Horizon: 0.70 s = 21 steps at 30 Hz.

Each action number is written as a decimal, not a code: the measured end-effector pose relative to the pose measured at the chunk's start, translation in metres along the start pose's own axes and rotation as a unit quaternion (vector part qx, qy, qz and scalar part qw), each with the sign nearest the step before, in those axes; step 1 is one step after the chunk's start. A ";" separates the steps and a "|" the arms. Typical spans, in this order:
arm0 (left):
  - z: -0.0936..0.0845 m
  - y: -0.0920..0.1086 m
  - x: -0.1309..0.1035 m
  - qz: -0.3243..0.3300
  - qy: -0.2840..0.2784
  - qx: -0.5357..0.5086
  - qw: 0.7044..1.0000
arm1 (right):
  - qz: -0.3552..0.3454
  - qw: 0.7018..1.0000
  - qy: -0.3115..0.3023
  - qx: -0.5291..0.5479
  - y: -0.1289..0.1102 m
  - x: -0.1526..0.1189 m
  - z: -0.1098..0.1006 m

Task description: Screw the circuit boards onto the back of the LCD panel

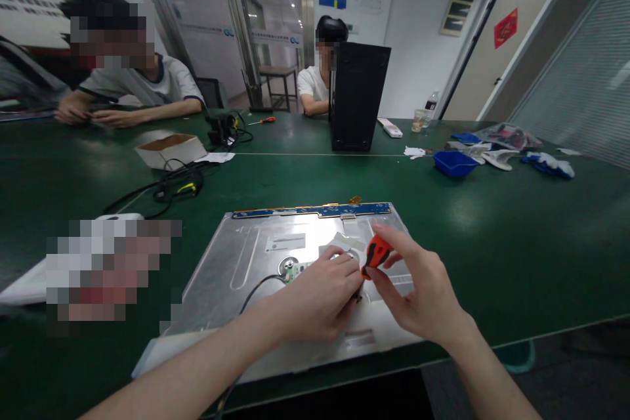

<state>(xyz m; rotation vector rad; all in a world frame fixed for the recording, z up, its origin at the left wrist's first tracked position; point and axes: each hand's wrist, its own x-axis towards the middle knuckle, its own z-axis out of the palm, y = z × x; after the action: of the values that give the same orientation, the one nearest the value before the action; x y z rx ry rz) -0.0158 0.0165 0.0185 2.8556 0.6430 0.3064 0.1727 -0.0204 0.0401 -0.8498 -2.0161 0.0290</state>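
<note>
Office-like workshop: glass partition, green worktable, black computer case, circuit board, cables.

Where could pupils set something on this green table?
Bare: green table right of the display panel, nearer than the blue tray; and between panel and black computer case. Crowded: left, around cables and open box; the panel, beneath left hand and right hand.

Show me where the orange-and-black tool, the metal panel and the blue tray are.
Orange-and-black tool (377,253): head view, on its handle.
Metal panel (216,270): head view, on its bare left part.
Blue tray (453,166): head view, on its side wall.
</note>
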 end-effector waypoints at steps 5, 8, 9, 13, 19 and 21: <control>-0.001 0.002 0.000 -0.009 -0.010 0.015 1.000 | -0.011 1.000 0.006 0.004 0.003 0.000 0.002; -0.001 0.002 0.000 -0.015 -0.002 0.014 1.000 | -0.008 1.000 -0.006 0.004 0.001 0.000 0.001; -0.001 0.002 0.000 -0.016 0.002 0.011 1.000 | -0.005 1.000 -0.010 0.005 0.001 0.000 0.000; -0.001 0.001 -0.001 -0.016 0.008 0.005 1.000 | 0.008 1.000 -0.011 0.009 -0.001 0.000 -0.001; -0.001 0.002 -0.001 -0.019 0.002 0.006 1.000 | -0.008 1.000 0.012 -0.007 0.002 -0.001 0.001; -0.001 0.002 -0.001 -0.024 0.002 0.007 1.000 | -0.009 1.000 0.007 -0.008 0.002 -0.001 0.001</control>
<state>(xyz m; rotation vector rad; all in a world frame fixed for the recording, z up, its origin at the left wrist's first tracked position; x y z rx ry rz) -0.0158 0.0146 0.0198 2.8499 0.7149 0.3000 0.1736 -0.0192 0.0384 -0.8403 -2.0130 -0.0024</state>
